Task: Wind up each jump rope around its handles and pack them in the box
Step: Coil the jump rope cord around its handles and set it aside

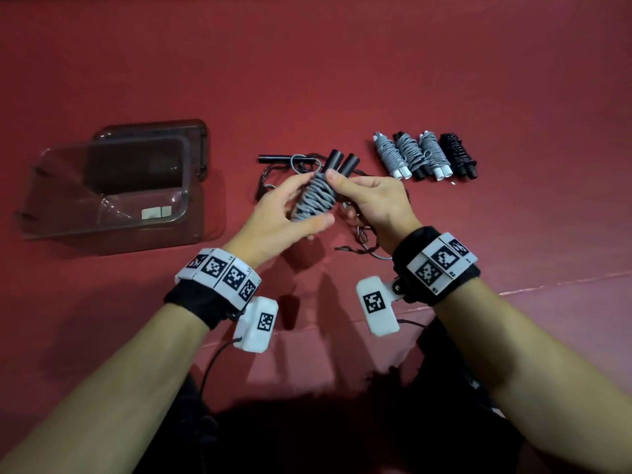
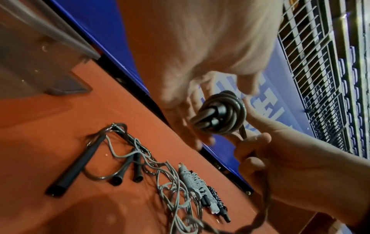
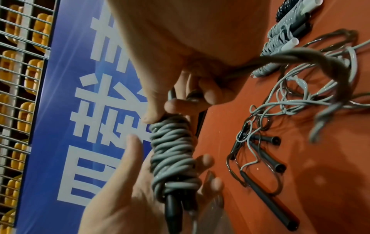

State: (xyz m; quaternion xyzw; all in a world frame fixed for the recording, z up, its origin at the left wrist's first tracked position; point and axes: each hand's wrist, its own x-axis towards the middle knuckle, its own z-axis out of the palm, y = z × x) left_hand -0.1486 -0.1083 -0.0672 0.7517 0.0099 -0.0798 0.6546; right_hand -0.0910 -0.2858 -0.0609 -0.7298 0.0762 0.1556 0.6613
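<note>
Grey jump rope (image 1: 314, 196) coiled thickly round two black handles, held mid-scene above the red table (image 1: 342, 80), right hand (image 1: 372, 203) gripping it, left hand (image 1: 284, 213) loosely cupping it, clear box (image 1: 113, 213) far left

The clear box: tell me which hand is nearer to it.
Left. The left hand is just right of the clear box; the right hand is farther right, beyond the rope bundle.

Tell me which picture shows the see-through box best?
The head view. There the clear box shows whole, lying open and empty on the red table, left of both hands. The left wrist view catches only a blurry corner of it. The right wrist view does not show it.
</note>
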